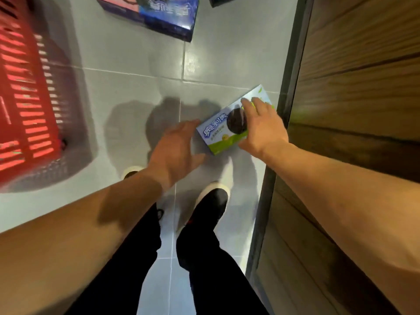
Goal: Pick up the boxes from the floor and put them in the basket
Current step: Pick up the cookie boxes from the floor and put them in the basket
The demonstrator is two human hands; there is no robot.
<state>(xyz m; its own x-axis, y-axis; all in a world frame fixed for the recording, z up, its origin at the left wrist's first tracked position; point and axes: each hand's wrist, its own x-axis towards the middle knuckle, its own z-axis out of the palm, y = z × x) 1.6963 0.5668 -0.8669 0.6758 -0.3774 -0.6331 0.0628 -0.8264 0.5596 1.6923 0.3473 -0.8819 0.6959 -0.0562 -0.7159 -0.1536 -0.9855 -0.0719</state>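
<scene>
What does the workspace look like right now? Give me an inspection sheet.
Surface: grey tiled floor.
Job's things: green and white box on the floor; blue box farther off; red basket at left.
Clutter: dark item at top edge, cut off.
Hands: right hand lies on the green box, fingers straight; left hand open, fingertips at the box's end.
Cables: nothing seen.
Surroundings: wooden panel at right; person's black shoes.

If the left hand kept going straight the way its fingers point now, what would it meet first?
Most likely the green and white cookie box. The left hand points up and right at the box's near short end, its fingertips almost touching it. The right hand already rests on top.
</scene>
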